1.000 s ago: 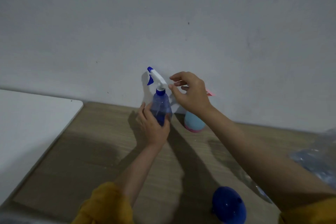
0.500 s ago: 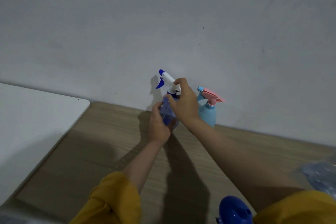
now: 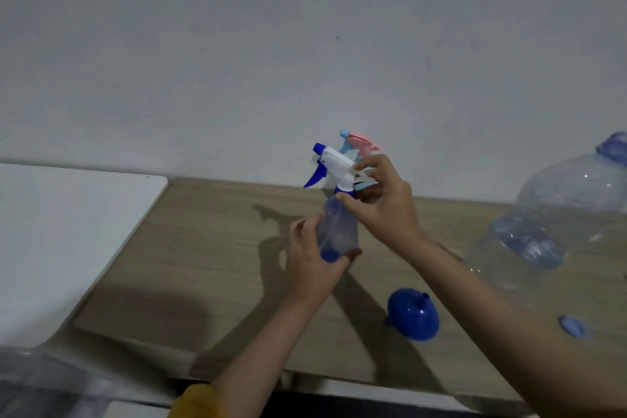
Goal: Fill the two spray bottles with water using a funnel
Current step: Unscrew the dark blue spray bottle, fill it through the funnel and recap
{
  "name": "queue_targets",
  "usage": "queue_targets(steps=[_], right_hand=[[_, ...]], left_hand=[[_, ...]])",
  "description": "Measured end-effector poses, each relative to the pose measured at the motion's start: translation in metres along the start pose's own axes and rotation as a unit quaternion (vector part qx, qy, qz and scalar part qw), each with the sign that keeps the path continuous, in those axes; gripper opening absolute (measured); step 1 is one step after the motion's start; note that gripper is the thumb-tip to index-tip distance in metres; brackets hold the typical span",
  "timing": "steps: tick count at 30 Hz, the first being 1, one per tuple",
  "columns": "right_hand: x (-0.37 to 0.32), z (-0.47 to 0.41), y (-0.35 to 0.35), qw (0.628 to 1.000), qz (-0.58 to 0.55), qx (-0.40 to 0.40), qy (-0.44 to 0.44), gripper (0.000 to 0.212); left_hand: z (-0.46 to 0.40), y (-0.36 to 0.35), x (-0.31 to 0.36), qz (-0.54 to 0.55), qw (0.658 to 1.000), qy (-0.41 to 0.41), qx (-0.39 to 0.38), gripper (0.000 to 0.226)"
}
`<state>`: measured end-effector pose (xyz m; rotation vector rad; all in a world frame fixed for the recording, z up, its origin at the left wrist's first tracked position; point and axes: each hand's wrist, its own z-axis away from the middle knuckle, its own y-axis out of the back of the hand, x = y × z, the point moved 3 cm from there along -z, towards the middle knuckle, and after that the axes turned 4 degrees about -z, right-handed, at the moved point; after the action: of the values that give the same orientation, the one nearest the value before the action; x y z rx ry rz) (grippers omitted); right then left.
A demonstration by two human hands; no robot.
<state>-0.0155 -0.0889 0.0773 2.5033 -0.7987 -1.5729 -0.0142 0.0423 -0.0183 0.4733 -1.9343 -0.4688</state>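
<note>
- Blue bottle (image 3: pixel 337 231): upright, above the table (image 3: pixel 210 248).
- Left hand (image 3: pixel 314 263): fingers curled round bottle's base.
- Right hand (image 3: pixel 385 205): pinching bottle's collar below white sprayer (image 3: pixel 334 163).
- Pink bottle (image 3: pixel 359 142): behind blue bottle, mostly hidden.
- Funnel (image 3: pixel 414 317): on table, right of blue bottle.
- Jug (image 3: pixel 556 224): further right.

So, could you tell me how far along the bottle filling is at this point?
Early. Nothing looks filled: the blue bottle looks empty, its sprayer on. In hand: the left hand holds its body while the right hand has a grip on the collar and sprayer, probably unscrewing. Left: the funnel lies unused on the table, the jug waits, and the pink bottle behind is untouched.
</note>
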Motion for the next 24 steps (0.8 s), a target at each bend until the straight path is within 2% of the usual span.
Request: queue_targets(steps=[6, 9, 13, 16, 19, 24], right_hand=[[0.002, 0.056, 0.020, 0.999, -0.007, -0.040, -0.018, 0.043], [0.007, 0.074, 0.021, 0.999, -0.015, -0.027, -0.044, 0.041], [0.010, 0.095, 0.017, 0.997, -0.057, 0.027, -0.054, 0.051], [0.016, 0.114, 0.007, 0.982, -0.130, 0.112, -0.081, 0.060], [0.021, 0.125, -0.005, 0.960, -0.147, 0.195, -0.135, 0.048], [0.020, 0.117, -0.019, 0.961, -0.051, 0.239, -0.130, 0.032]], left_hand=[[0.059, -0.003, 0.009, 0.051, 0.999, 0.000, -0.016, 0.075], [0.074, -0.001, 0.010, 0.040, 0.999, -0.003, -0.002, 0.069], [0.083, -0.002, 0.009, 0.006, 1.000, -0.009, -0.013, 0.068], [0.085, -0.003, 0.008, -0.040, 0.999, -0.030, -0.007, 0.075], [0.087, -0.001, 0.009, -0.035, 0.998, -0.046, -0.019, 0.074], [0.089, 0.002, 0.012, -0.061, 0.996, -0.059, -0.021, 0.075]])
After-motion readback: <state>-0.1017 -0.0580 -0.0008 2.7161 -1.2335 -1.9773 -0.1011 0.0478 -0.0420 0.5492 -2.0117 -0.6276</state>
